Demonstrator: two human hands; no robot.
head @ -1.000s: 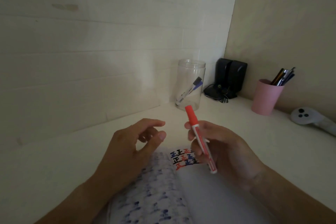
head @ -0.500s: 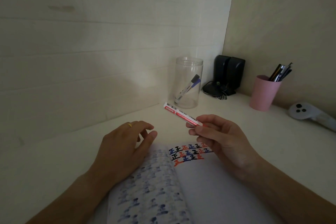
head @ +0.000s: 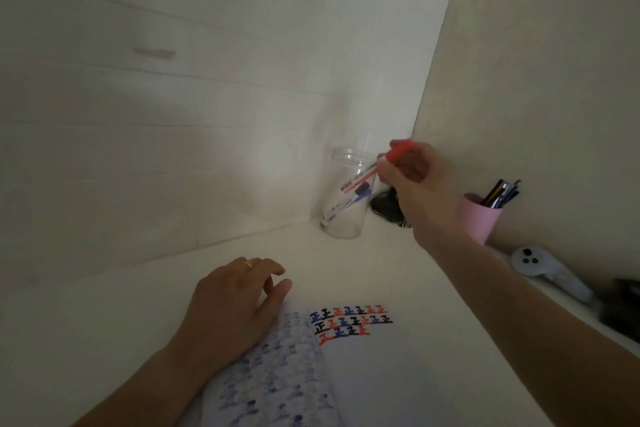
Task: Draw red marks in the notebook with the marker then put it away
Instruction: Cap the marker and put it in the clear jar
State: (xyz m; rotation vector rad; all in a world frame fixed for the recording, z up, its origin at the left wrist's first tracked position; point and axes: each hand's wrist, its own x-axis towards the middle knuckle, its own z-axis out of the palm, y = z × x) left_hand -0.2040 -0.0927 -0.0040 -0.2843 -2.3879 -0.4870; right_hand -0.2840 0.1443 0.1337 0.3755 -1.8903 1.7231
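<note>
My right hand (head: 420,184) is stretched out to the clear glass jar (head: 346,215) in the far corner and grips the red marker (head: 398,150) by its capped end. The marker's white barrel slants down inside the jar, beside a blue-capped marker (head: 464,196) lying there. The open notebook (head: 360,378) lies near me, with rows of red, blue and black marks at the top of its right page. My left hand (head: 232,308) rests on the notebook's left page and the desk, fingers loosely curled, holding nothing.
A pink cup (head: 479,217) of pens stands right of the jar. A black object with cables (head: 386,206) sits behind my right hand. A white controller (head: 543,269) and a dark object (head: 623,308) lie along the right wall.
My right hand has carried the red marker from above the notebook out to the jar and tipped it barrel-first into the jar. The left hand has stayed in place.
</note>
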